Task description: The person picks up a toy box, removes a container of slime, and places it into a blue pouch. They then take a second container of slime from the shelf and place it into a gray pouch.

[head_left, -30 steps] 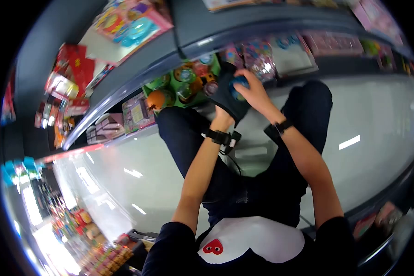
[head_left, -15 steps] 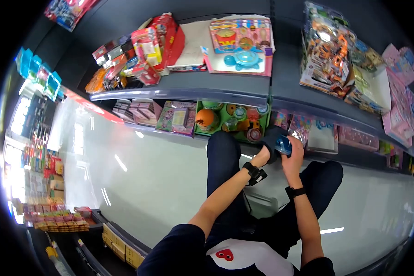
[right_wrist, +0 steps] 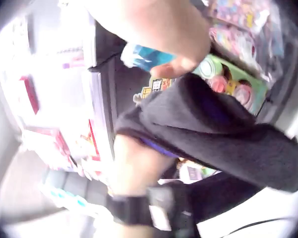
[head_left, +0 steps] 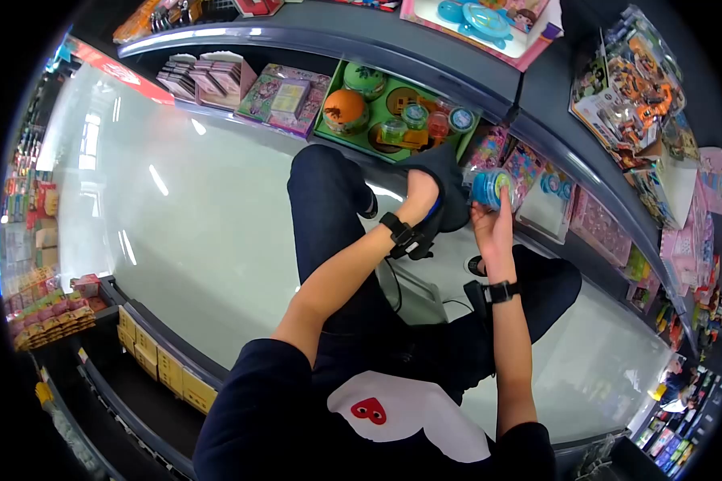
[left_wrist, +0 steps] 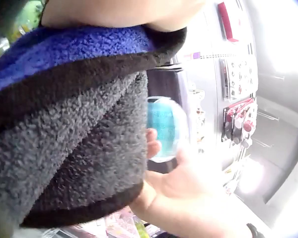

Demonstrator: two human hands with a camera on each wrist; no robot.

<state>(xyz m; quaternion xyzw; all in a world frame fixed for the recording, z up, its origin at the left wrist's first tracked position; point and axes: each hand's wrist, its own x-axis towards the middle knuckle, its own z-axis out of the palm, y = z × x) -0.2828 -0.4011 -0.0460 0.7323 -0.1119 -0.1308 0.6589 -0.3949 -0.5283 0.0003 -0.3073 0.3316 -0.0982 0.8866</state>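
Note:
In the head view my left hand [head_left: 422, 192] holds a dark grey cloth [head_left: 451, 200] with a blue underside; its fingers are hidden in the folds. The cloth hangs loosely in the left wrist view, grey fleece outside and blue [left_wrist: 89, 52] near the hand. My right hand [head_left: 493, 232] pinches a small round blue jar [head_left: 486, 189] with a clear rim, its round end tilted up. The jar is just right of the cloth, in front of the low shelf. In the right wrist view, the jar [right_wrist: 148, 57] shows beneath my right hand [right_wrist: 161, 25].
Beyond the cloth, a green box [head_left: 377, 138] on the bottom shelf holds several small jars and an orange ball-shaped toy [head_left: 345, 108]. A white-floored box [head_left: 544, 212] stands right of it. The upper shelf's edge [head_left: 337, 42] overhangs these. My bent knees [head_left: 317, 172] flank my arms.
The jar has come away from the cloth toward the right, and my right hand has tilted it so its round end shows. My left hand keeps the cloth. The head view has shifted.

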